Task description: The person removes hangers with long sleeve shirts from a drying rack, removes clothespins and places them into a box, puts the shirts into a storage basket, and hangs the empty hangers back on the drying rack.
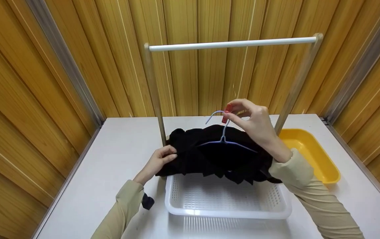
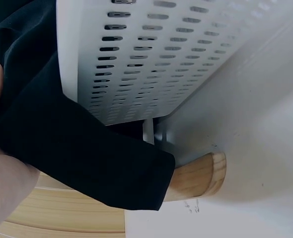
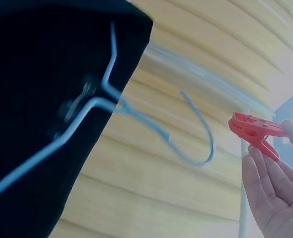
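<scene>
A black garment [image 1: 186, 159] lies bunched across the back of a white plastic basket [image 1: 228, 213]. My left hand [image 1: 158, 159] pinches its left edge between thumb and fingers; a fold of the cloth [image 2: 102, 153] hangs beside the perforated basket wall in the left wrist view. A bluish wire hanger [image 1: 223, 138] sits in the garment's opening, its hook pointing up. Between right thumb and fingertips, my right hand [image 1: 258, 124] holds a red clothespin [image 3: 256, 130]. The clothespin overlaps the hook in the head view, but stands apart from it in the right wrist view.
A rack with a white bar [image 1: 233, 43] and wooden posts [image 1: 155, 96] rises behind the basket. At the right, a yellow tray [image 1: 329, 166] rests on the white table [image 1: 110, 166]. Wood-patterned panels [image 1: 213, 83] enclose the back and sides.
</scene>
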A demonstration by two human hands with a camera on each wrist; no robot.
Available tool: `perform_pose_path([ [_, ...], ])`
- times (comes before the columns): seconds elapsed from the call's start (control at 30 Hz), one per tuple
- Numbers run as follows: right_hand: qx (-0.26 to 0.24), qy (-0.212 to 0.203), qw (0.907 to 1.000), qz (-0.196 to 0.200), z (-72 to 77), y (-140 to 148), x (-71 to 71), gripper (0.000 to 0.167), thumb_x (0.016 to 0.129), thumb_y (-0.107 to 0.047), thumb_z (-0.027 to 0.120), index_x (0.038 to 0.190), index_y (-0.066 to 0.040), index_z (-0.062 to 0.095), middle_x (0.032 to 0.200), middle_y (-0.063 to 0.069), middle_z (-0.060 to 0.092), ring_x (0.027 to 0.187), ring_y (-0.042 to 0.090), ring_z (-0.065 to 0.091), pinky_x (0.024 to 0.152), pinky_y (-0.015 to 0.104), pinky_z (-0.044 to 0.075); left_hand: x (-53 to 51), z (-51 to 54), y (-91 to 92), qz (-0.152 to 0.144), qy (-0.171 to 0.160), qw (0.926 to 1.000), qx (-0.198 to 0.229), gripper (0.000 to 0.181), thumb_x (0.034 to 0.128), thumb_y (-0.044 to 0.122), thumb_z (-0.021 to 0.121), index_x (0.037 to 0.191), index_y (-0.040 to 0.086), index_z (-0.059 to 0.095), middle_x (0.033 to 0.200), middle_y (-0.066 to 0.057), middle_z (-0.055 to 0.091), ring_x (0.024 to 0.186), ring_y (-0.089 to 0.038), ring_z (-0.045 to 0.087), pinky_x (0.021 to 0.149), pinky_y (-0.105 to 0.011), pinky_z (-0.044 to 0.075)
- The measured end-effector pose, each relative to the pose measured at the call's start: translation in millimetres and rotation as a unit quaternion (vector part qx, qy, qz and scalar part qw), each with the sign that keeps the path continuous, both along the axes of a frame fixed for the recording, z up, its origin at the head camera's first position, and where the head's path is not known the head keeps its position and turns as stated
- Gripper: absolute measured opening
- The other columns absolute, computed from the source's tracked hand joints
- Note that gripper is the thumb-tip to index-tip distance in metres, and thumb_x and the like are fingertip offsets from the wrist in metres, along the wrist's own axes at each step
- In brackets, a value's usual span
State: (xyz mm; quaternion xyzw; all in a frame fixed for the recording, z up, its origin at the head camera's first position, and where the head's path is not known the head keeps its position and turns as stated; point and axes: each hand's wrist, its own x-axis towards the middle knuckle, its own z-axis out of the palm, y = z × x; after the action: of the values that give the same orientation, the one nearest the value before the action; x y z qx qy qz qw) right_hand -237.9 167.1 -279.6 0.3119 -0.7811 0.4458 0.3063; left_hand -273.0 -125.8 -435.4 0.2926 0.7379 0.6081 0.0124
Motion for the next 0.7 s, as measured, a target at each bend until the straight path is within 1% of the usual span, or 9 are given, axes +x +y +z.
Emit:
perform_pose_path([
  [0.13,-0.006,-0.013,0.9991,-0.041,-13.7,20,-20.1,0.019,0.076,-0.007,0.072,0.092,0.001,0.064,0.08,0.002,0.065,0.072,0.013,0.06,0.061,0.02,0.048,0.6,0.1,-0.1,0.002,-0.012,0.9999,0.0,0.008,0.0857,-0.007,0.055,0.089,-0.013,0.052,0.081,-0.01,0.054,0.075,-0.015,0.047,0.07,-0.026,0.038],
  [0.2,-0.006,-0.019,0.9982,-0.056,-18.7,29,-27.3,0.02,0.077,-0.01,0.072,0.093,0.0,0.064,0.081,0.001,0.065,0.073,0.012,0.059,0.061,0.019,0.047,1.3,0.4,-0.1,0.003,-0.017,0.9999,0.001,0.008,0.0859,-0.006,0.055,0.09,-0.013,0.052,0.082,-0.01,0.054,0.075,-0.015,0.047,0.07,-0.026,0.038],
  [0.33,0.009,-0.013,0.9966,-0.081,-24.9,43,-36.8,0.02,0.078,-0.011,0.071,0.093,0.0,0.064,0.082,0.002,0.065,0.073,0.013,0.059,0.06,0.018,0.046,1.7,0.3,-0.4,0.005,-0.017,0.9998,-0.001,0.008,0.0857,-0.006,0.055,0.09,-0.013,0.052,0.082,-0.011,0.054,0.076,-0.014,0.047,0.07,-0.026,0.039],
  [0.57,0.05,-0.01,0.9916,-0.119,-36.1,64,-50.3,0.02,0.078,-0.008,0.071,0.092,0.003,0.062,0.08,0.006,0.065,0.071,0.015,0.059,0.059,0.013,0.043,2.1,0.6,-0.6,0.002,-0.007,1.0,0.001,0.007,0.0852,-0.008,0.054,0.089,-0.012,0.051,0.082,-0.01,0.054,0.076,-0.014,0.047,0.07,-0.026,0.038],
  [0.7,0.055,-0.026,0.9887,-0.137,-43.2,75,-56.3,0.021,0.078,-0.01,0.071,0.091,0.004,0.062,0.079,0.008,0.064,0.069,0.015,0.059,0.058,0.013,0.042,2.2,1.0,-1.0,-0.001,-0.02,0.9998,-0.004,0.008,0.0862,-0.006,0.054,0.09,-0.012,0.051,0.081,-0.009,0.053,0.074,-0.015,0.046,0.069,-0.026,0.038],
])
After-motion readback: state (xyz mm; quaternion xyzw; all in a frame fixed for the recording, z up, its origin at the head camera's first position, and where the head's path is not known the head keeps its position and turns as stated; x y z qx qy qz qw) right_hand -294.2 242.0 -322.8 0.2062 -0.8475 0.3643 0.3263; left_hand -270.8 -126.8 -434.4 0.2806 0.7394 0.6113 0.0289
